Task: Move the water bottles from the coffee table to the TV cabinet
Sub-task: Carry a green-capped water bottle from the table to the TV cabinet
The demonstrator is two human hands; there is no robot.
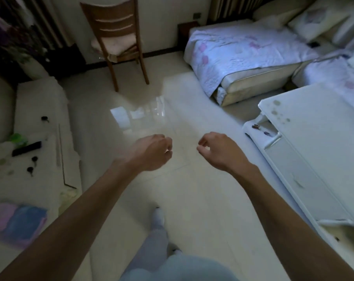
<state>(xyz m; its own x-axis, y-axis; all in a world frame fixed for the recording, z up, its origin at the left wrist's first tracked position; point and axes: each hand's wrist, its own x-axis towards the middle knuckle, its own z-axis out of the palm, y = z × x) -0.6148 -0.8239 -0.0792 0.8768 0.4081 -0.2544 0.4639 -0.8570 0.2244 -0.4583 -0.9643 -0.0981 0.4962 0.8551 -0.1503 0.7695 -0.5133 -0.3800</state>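
Both arms are held out over the tiled floor (131,122), 2 hands side by side w/ a gap btwn them. L hand (151,152): fingers (168,144) are loosely curled, thumb near the index tip, nothing gripped. R hand (216,151): fingers (202,141) are curled the same loose way, nothing held. The fingertips of the 2 hands are turned toward each other, not touching.

Well left of the L fingers, the white TV cabinet (40,98) is seen. A black remote (27,148) is laid on its top, w/ a green item (18,138) just behind it. A pink-and-blue cloth (17,222) is laid at the cabinet's near end. Well right of the R fingers, the white coffee table (324,128) is seen, its top marked w/ faint round stains.

Water bottles: can't be made out in this dim, blurred view.

Far beyond the fingertips, a wooden chair (115,37) is stood by the wall. Beyond and right of the R fingers, a sofa (243,51) is draped w/ a floral cover. Below the wrists, 1 leg w/ a white sock (158,216) is set fwd.
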